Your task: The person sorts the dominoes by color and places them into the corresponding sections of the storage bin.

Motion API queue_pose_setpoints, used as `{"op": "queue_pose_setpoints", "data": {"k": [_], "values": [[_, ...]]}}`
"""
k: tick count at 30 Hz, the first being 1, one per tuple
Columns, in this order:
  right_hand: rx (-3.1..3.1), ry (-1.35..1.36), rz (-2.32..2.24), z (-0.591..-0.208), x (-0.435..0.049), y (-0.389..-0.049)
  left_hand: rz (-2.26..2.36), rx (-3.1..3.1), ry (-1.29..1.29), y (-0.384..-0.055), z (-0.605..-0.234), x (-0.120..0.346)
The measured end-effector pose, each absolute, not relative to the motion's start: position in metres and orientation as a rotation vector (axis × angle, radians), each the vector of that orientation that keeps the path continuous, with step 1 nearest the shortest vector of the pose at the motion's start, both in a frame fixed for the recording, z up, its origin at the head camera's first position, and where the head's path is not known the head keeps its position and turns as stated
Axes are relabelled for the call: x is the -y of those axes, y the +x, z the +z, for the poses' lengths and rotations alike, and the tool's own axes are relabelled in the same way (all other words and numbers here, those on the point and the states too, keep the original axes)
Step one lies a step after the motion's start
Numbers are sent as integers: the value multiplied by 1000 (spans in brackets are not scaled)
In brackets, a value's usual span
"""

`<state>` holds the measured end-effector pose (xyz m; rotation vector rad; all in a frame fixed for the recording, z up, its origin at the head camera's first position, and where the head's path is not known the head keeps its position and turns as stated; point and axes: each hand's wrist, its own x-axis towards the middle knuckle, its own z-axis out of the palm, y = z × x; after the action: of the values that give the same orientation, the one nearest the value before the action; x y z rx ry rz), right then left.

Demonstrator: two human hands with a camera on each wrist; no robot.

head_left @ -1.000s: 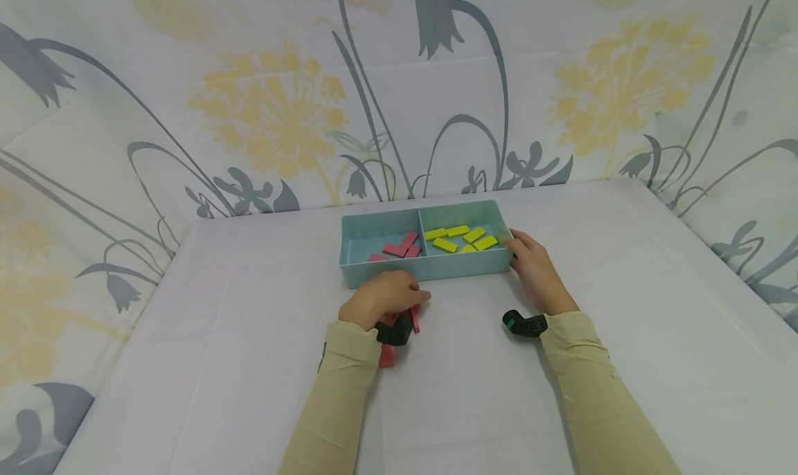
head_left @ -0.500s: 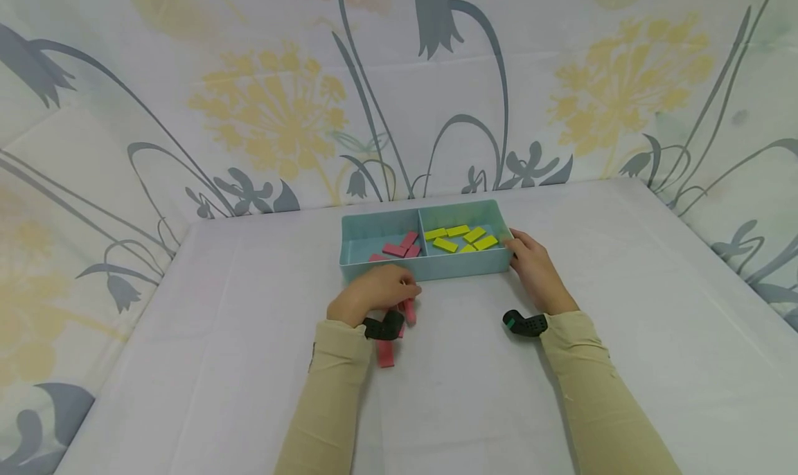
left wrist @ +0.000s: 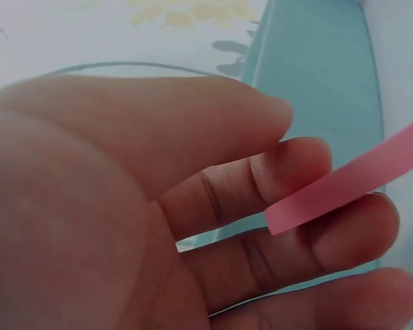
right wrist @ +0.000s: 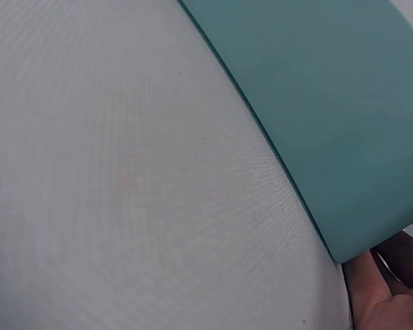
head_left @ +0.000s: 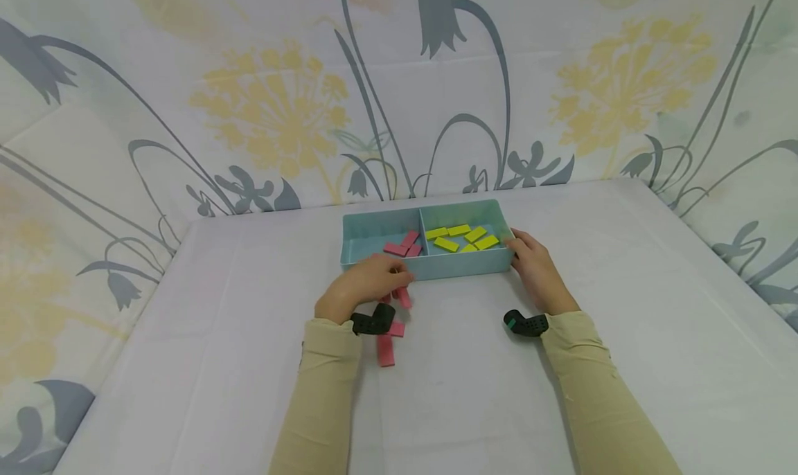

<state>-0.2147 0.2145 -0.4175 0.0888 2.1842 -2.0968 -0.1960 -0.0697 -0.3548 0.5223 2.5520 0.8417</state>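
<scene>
A light-blue two-compartment box (head_left: 464, 266) stands on the table. Its left compartment has several flat red blocks (head_left: 395, 249), its right one several yellow blocks (head_left: 445, 244). In front of the left compartment, my left hand (head_left: 368, 281) holds a red block (head_left: 404, 297) at its fingertips. The left wrist view shows this pinkish-red block (left wrist: 351, 180) lying against the curled fingers, the thumb above them. My right hand (head_left: 536, 271) grips the box's right end. In the right wrist view, its fingers (right wrist: 368, 282) are at the corner of the box (right wrist: 316, 117).
More red blocks (head_left: 386, 350) lie on the white table (head_left: 467, 399) below the left wrist, partly overlapping in view. Black wrist cameras (head_left: 374, 320) are strapped to both wrists. A flower-printed cloth (head_left: 399, 80) hangs behind the table.
My left hand has moved left and slightly up toward the box's front wall, with the red block in its fingers. More red blocks show below the wrist. The right hand and box stay put.
</scene>
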Motion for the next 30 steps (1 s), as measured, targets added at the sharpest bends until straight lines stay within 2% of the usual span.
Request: {"op": "queue_pose_setpoints", "data": {"k": [16, 30], "values": [[-2173, 89, -2119, -418, -215, -216, 947, -2572, 490, -197, -345, 77], [-2196, 75, -2076, -418, -216, -215, 1239, -2660, 471, -198, -343, 84]]}}
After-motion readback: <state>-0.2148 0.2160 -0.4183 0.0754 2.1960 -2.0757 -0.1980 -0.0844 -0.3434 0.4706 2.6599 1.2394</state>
